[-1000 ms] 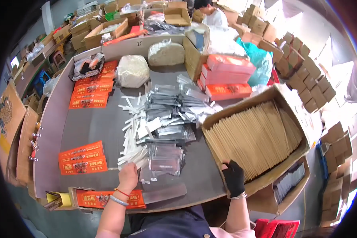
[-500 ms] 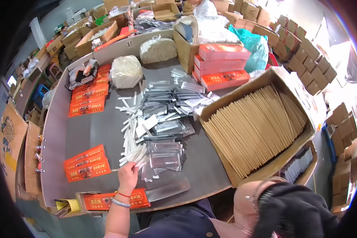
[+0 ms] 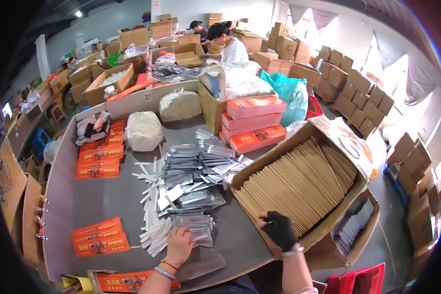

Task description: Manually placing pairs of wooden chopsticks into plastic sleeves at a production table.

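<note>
My left hand [image 3: 180, 245] reaches onto a pile of clear plastic packets [image 3: 196, 224], its fingers spread and touching them. Loose white paper strips [image 3: 154, 232] lie just left of these packets. My right hand [image 3: 279, 231], in a black fingerless glove, hovers at the near left edge of a large cardboard box [image 3: 259, 230]. Its fingers are curled in; anything between them is hidden. Thin tan pieces [image 3: 299, 181] stand packed in a tight row inside that box. A clear flat scoop-like sheet [image 3: 203, 271] lies below my left hand, beside a red printed sleeve [image 3: 122, 281].
Red printed sleeves [image 3: 100, 240] lie at the left, with a black wire basket [image 3: 93, 128] farther back. Two wrapped bundles and red packs [image 3: 257, 139] stand along the far side. A second box [image 3: 353, 228] and a red crate [image 3: 358, 280] flank the right. Co-workers stand beyond.
My view has tilted up. The left hand has gone from pinching at the white strips to the clear packets. The gloved right hand has swung from the lower right to the box's edge.
</note>
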The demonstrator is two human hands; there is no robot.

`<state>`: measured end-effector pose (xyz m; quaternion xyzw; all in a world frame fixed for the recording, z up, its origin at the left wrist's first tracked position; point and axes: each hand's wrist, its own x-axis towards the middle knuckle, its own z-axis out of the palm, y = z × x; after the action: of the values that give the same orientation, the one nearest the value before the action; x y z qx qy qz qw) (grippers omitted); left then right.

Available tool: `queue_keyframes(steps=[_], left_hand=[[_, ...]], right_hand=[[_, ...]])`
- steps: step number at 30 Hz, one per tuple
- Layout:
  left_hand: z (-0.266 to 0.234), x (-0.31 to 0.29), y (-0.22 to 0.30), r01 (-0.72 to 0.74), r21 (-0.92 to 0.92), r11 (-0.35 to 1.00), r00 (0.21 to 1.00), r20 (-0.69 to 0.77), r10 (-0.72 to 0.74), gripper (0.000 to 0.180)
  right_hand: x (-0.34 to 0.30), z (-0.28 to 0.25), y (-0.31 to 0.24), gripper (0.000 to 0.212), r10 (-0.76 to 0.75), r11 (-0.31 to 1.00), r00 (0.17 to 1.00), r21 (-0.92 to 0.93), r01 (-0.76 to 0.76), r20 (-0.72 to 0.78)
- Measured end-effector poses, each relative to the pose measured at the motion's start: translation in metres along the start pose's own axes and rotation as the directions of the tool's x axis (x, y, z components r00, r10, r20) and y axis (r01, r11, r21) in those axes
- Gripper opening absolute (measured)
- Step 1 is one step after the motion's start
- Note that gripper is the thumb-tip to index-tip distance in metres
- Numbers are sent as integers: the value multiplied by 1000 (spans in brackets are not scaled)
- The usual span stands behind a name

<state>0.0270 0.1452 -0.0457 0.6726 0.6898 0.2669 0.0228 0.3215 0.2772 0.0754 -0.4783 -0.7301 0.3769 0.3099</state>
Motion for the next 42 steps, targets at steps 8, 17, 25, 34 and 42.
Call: queue_keyframes(steps=[8, 17, 25, 34, 42], left_hand=[[-3, 0, -4, 24, 51, 998, 998, 54, -27, 51], [-24, -6, -2, 177, -249, 952, 982, 115, -152, 17], [-47, -61, 27, 78, -5, 997, 925, 373, -71, 33], [-95, -113, 18, 258, -18, 966, 944, 216, -248, 71], [-72, -121, 18, 226, -75, 971, 958, 196, -208, 72]], right_hand=[[-19, 42, 98, 24, -7, 584, 989, -803, -117, -150], [-21, 55, 112, 15, -20, 346, 992, -932, -111, -125], [-10, 56, 96, 10, 117, 212, 988, -970, -121, -98], [-32, 36, 49, 26, -90, 696, 944, -658, 288, 317], [-56, 125, 42, 30, -335, 777, 638, -179, 603, 693]])
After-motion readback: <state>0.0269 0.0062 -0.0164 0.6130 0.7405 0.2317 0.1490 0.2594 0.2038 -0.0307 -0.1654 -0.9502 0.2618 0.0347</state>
